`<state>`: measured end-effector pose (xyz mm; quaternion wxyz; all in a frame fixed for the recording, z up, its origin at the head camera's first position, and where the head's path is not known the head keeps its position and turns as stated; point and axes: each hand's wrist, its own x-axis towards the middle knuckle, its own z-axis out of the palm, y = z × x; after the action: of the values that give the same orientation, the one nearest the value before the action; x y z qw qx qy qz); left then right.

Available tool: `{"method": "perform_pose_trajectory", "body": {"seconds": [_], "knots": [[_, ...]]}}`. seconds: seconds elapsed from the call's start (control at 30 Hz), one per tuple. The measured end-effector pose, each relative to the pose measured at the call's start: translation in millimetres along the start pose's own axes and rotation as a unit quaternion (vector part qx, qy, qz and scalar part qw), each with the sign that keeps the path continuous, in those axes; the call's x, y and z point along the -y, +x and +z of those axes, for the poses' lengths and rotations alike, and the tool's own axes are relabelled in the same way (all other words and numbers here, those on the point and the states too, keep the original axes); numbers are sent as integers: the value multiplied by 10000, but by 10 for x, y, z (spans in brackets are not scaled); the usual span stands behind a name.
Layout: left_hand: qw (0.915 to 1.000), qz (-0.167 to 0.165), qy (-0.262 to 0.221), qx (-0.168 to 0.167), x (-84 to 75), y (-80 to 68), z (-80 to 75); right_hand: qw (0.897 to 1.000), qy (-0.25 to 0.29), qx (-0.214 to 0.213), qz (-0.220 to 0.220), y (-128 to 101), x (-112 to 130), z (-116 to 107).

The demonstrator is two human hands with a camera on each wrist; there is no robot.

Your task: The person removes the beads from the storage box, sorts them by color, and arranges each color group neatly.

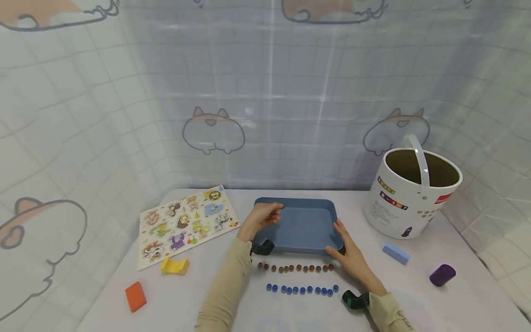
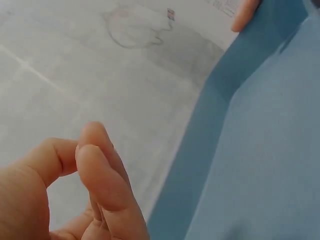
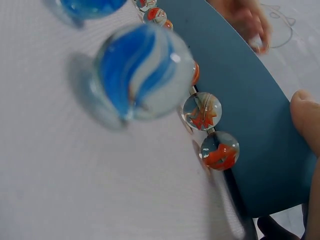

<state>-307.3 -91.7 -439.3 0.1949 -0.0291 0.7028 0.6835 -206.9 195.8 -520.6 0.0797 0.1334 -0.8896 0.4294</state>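
Note:
A shallow blue-grey tray (image 1: 298,226) lies in the middle of the table. My left hand (image 1: 263,217) hovers over its left side, fingers curled. In the left wrist view, the thumb meets the fingertips and nothing shows between them. At the front right corner my right hand (image 1: 350,256) holds the tray, thumb at the front rim, fingers along the right side. Along the front wall runs a row of clear marbles with orange-red swirls (image 3: 220,151). Nearer to me lies a second row of blue-swirled marbles (image 1: 302,290).
Left of the tray lies an animal puzzle board (image 1: 186,226), with a yellow curved block (image 1: 174,266) and an orange block (image 1: 135,297) nearer. On the right stand a white bucket (image 1: 387,210) with a handle, a blue block (image 1: 396,253) and a purple cylinder (image 1: 442,275).

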Motion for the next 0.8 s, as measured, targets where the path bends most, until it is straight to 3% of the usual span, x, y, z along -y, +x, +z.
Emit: {"method": "perform_pose_trajectory", "body": {"seconds": [0.2,0.43,0.67,0.8], "knots": [[9981,220,580,-29,89,-417,-323,10000,-81,-23,-6,24,-41,-3],[9886,113,1489,174,337,-877,-563,9999,-84,3,90,-3,-52,-68],[9743,131,2227,326,595,-938,-533,9997,-149,-30,185,-18,-51,-107],[9699,90,2420,261,701,-940,-503,9997,-128,40,193,-26,-42,-89]]}}
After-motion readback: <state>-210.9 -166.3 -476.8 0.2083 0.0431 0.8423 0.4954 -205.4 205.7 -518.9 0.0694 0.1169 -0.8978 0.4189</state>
